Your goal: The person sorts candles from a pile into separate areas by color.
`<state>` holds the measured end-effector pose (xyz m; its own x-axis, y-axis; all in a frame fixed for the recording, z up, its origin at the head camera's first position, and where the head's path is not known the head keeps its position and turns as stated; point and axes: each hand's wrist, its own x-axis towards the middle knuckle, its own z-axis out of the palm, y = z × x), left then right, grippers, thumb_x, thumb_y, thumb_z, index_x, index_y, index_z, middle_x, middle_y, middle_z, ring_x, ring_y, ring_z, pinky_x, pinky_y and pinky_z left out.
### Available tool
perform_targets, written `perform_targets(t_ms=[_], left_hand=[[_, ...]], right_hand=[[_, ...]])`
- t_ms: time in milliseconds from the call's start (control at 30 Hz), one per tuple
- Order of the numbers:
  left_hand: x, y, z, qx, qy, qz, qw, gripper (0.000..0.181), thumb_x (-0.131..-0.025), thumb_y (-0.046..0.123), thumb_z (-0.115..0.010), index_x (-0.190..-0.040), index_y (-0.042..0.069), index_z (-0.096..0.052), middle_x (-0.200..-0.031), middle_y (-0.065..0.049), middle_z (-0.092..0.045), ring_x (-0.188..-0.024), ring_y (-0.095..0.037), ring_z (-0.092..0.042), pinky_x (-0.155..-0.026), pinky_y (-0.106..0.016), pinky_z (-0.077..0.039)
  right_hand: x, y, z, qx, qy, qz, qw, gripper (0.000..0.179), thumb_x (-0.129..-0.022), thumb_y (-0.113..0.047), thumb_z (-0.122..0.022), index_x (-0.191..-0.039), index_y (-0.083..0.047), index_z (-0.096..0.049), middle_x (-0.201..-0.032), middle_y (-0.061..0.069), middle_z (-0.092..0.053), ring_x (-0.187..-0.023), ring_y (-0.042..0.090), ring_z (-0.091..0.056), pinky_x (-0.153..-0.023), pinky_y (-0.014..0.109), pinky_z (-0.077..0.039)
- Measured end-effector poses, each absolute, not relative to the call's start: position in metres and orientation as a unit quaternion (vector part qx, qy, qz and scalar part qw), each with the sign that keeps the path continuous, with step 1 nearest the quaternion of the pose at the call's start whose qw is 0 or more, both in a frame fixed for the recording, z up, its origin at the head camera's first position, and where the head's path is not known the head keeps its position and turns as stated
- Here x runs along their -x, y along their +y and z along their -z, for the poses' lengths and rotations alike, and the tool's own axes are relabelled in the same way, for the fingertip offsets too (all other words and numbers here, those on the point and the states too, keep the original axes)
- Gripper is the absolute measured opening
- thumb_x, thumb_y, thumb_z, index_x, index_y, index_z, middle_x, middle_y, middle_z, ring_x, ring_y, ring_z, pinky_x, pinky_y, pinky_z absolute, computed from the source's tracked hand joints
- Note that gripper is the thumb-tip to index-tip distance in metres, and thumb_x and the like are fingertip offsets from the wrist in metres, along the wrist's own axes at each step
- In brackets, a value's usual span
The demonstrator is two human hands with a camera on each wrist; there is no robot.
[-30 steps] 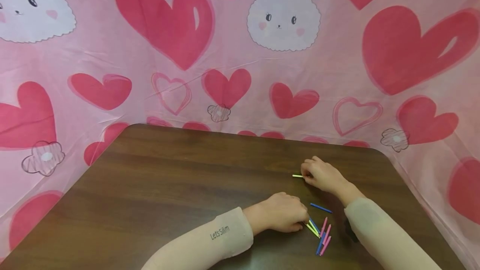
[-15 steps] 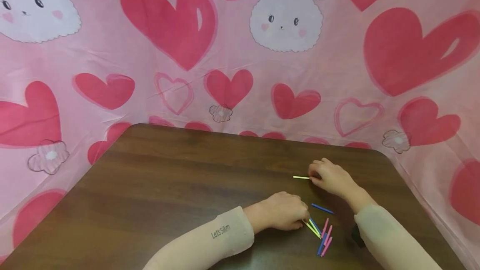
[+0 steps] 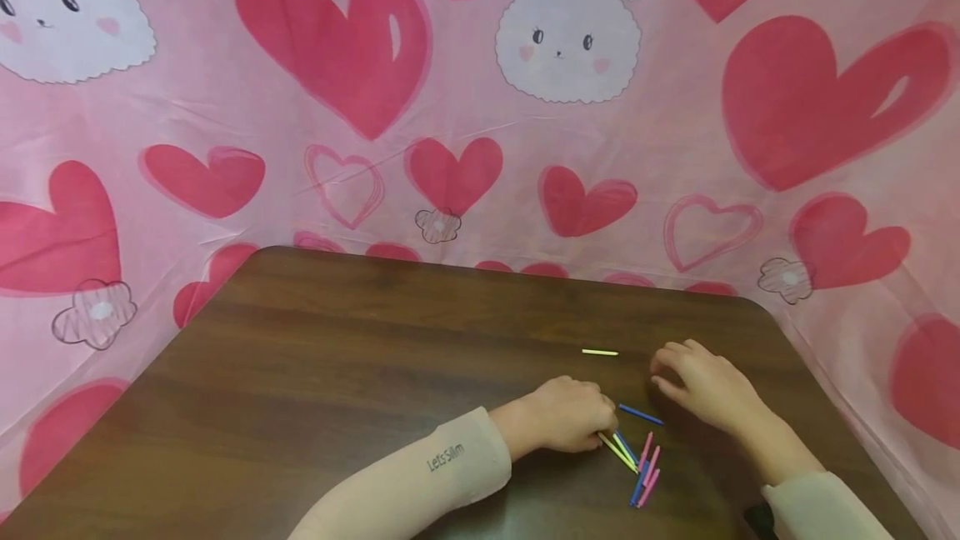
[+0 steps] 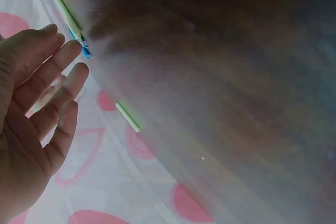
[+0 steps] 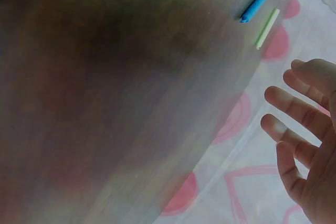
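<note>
Moving back toward the right side of the table since the earlier frame, a person's right hand is leaving a lone yellow stick lying on the wood, well apart from the rest. Its fingers are curving loosely with nothing between them, suggesting that the placing of that stick is just finishing. Meanwhile, the left hand is hanging over the near cluster, where other yellow sticks, blue sticks and pink sticks are overlapping; its fingers are bending down at the yellow ends, though the angle is hiding whether they are pinching one. Between the cluster and the right hand, a separate blue stick is lying free. Any next pick is likely calling for a light pinch on a single stick, with the separate blue one offering the cleanest grip and the tangled ones risking dragging their neighbours
</note>
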<state>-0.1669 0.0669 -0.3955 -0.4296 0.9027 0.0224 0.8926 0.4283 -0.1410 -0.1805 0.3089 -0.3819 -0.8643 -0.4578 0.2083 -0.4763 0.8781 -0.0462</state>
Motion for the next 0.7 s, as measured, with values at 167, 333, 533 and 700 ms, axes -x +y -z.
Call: perform_targets(t_ms=[167, 333, 533, 700], left_hand=[[0.168, 0.068, 0.394, 0.527, -0.847, -0.054, 0.039, 0.005, -0.087, 0.033, -0.072, -0.083, 0.033, -0.069, -0.087, 0.021, -0.065, -0.083, -0.005, -0.061, -0.056, -0.022, -0.042], [0.168, 0.069, 0.393, 0.522, -0.851, -0.048, 0.023, 0.008, -0.087, 0.033, -0.072, -0.08, 0.032, -0.068, -0.08, 0.021, -0.063, -0.073, -0.002, -0.058, -0.053, -0.023, -0.039], [0.168, 0.07, 0.394, 0.514, -0.856, -0.049, 0.009, 0.008, -0.088, 0.035, -0.073, -0.081, 0.033, -0.069, -0.08, 0.02, -0.063, -0.072, -0.001, -0.058, -0.054, -0.024, -0.039], [0.167, 0.071, 0.395, 0.511, -0.858, -0.056, 0.003, 0.009, -0.087, 0.036, -0.074, -0.081, 0.034, -0.068, -0.084, 0.02, -0.062, -0.077, -0.001, -0.06, -0.057, -0.024, -0.039]], right_hand=[[0.165, 0.311, 0.378, -0.224, -0.967, -0.041, 0.113, 0.013, -0.082, -0.02, -0.077, -0.09, -0.023, -0.068, -0.093, -0.01, -0.065, -0.09, 0.02, -0.06, -0.057, 0.042, -0.046], [0.152, 0.312, 0.377, -0.214, -0.966, -0.06, 0.128, 0.015, -0.08, -0.018, -0.078, -0.09, -0.022, -0.068, -0.091, -0.009, -0.065, -0.09, 0.021, -0.062, -0.057, 0.043, -0.048], [0.137, 0.311, 0.384, -0.222, -0.961, -0.077, 0.148, 0.018, -0.079, -0.018, -0.08, -0.089, -0.024, -0.067, -0.091, -0.011, -0.065, -0.087, 0.017, -0.062, -0.057, 0.039, -0.049], [0.128, 0.311, 0.393, -0.231, -0.956, -0.07, 0.167, 0.023, -0.075, -0.018, -0.083, -0.088, -0.028, -0.066, -0.089, -0.017, -0.063, -0.083, 0.01, -0.059, -0.056, 0.033, -0.047]])
